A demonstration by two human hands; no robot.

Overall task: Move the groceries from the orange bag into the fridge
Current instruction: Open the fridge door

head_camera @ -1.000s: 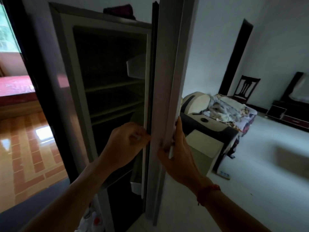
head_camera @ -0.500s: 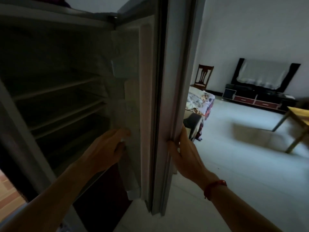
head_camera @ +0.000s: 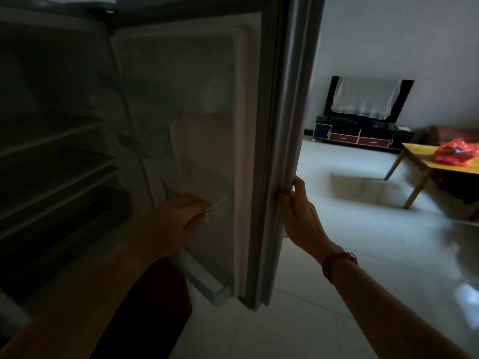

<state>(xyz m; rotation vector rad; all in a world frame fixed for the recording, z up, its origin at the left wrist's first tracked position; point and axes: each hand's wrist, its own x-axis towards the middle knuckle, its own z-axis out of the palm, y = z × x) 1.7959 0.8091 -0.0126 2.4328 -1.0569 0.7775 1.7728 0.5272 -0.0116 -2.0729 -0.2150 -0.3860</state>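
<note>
Door (head_camera: pixel 285 99) edge is seen as smooth, satin grey; liner (head_camera: pixel 197 99) as matt white plastic. Floor (head_camera: pixel 363 255) is shown as glossy, reflective tile. Bag (head_camera: pixel 456 152) is read as thin, crinkled, shiny plastic; table (head_camera: pixel 420 152) as wood; cover (head_camera: pixel 365 99) as white cloth.

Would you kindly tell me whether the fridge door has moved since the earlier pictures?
Yes. The fridge door has swung wider open, away from the shelves, with the right hand gripping its outer edge.
</note>
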